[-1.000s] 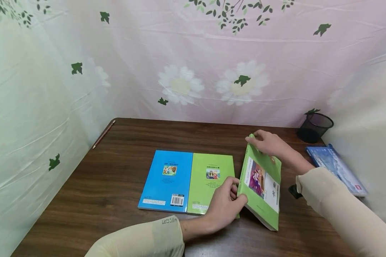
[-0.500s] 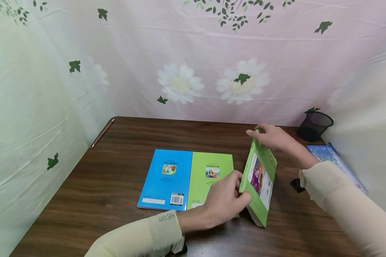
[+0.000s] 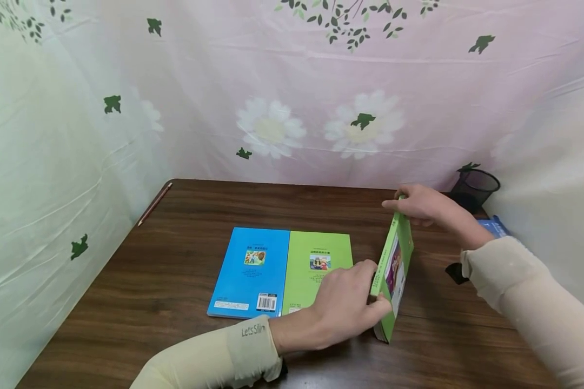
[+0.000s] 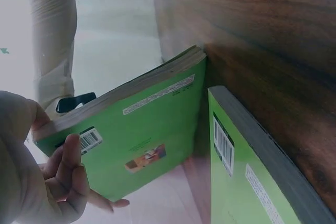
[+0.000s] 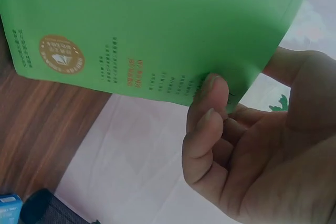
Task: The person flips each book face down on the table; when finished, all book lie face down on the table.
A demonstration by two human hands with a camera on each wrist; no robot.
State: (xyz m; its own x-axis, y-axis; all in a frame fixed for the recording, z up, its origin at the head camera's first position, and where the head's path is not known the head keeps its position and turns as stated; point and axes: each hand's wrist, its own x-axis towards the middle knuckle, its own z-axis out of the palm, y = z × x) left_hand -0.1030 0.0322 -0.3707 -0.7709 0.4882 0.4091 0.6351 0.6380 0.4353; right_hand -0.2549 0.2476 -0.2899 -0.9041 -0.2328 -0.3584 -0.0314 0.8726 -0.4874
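Both hands hold a green book (image 3: 398, 265) tilted steeply on its edge, spine up. At the spine's near end my left hand (image 3: 338, 305) pinches a corner, thumb on the front cover. My right hand (image 3: 425, 205) grips the far top corner; its curled fingers show against the front cover (image 5: 131, 35) in the right wrist view. The left wrist view shows the held book's back cover (image 4: 152, 129) with a barcode. Flat beside it lie a blue book (image 3: 253, 270) and a second green book (image 3: 318, 248), edge to edge, the latter partly hidden by my left hand.
A pencil (image 3: 154, 204) lies along the table's (image 3: 175, 259) left edge. At the back right stands a black mesh pen holder (image 3: 474, 186); a blue book (image 3: 495, 226) near it is mostly hidden by my right arm. Printed cloth (image 3: 292, 70) encloses the back and sides.
The held green book has swung from a slant to nearly upright, its lower edge drawn leftward toward the flat books. My right hand has moved slightly right and back; the left has shifted slightly right.
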